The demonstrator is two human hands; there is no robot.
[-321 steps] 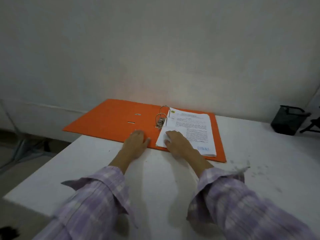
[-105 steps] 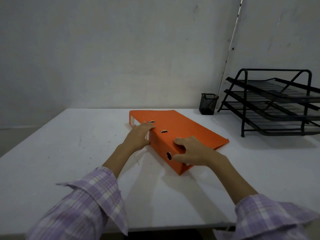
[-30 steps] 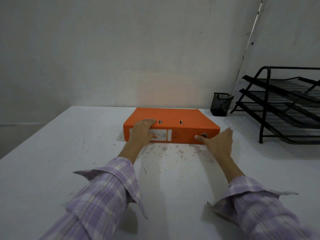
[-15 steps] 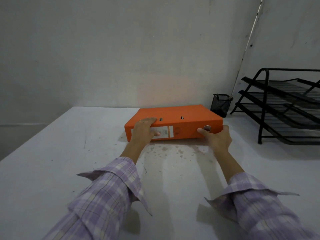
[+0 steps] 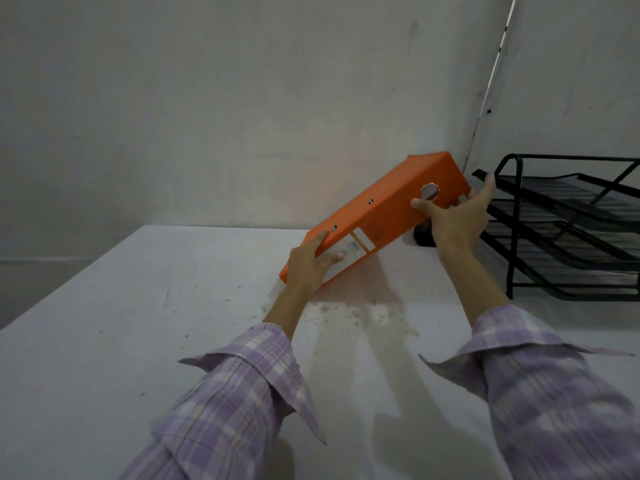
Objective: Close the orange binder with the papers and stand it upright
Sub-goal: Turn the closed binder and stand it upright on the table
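Both hands are gripping the tilted orange binder [image 5: 381, 216]: left hand [image 5: 308, 268] should be anchoring the low corner, right hand [image 5: 453, 220] lifting mid-frame.

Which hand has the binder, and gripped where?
Both. Left hand grips the orange binder at its low spine end; right hand grips the raised end by the finger hole.

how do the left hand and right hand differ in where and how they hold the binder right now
The left hand sits at the low end of the orange binder, near the table; the right hand holds the raised end. The left hand's fingers lie over the spine label; the right hand's thumb presses beside the metal ring hole. Both grip the closed, tilted binder.
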